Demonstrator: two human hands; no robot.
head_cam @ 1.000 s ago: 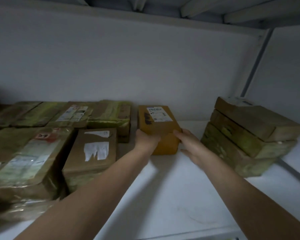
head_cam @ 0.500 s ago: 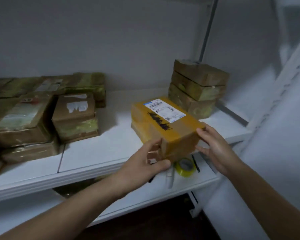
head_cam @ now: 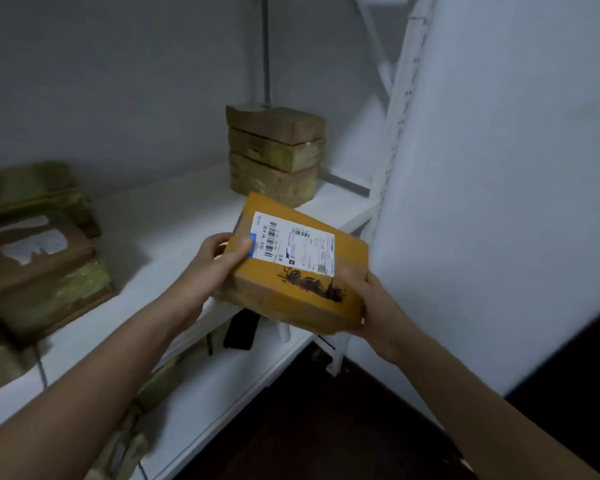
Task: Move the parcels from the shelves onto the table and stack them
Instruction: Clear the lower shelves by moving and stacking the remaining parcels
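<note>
I seem to be looking into a parcel storeroom: white metal shelves [head_cam: 174, 230] on a slotted upright [head_cam: 397, 133], taped brown parcels [head_cam: 39, 268] piled along them, a stack of three [head_cam: 274, 147] in the corner, a barcoded shipping label [head_cam: 293, 244] on the yellow parcel [head_cam: 267, 292], and bare grey walls [head_cam: 118, 81].

Carrying a white shipping label [head_cam: 293, 244] on the top face of the yellow parcel [head_cam: 291, 306]. Printing, sideways next to a barcode [head_cam: 272, 233] near the label's 10 o'clock corner, large characters looking like "501E M1", then blurring into an unreadable last group. Showing a smaller barcode [head_cam: 301, 233] at the label's 12 o'clock and a QR code [head_cam: 321, 269] at its 5 o'clock. Smearing all remaining small print beyond reading. Bearing a black marker scribble [head_cam: 312, 285] at 6 o'clock of the label, not forming legible letters. Displaying only torn, wordless white label scraps [head_cam: 32, 242] on the brown parcel [head_cam: 49, 289] at 9 o'clock.
</note>
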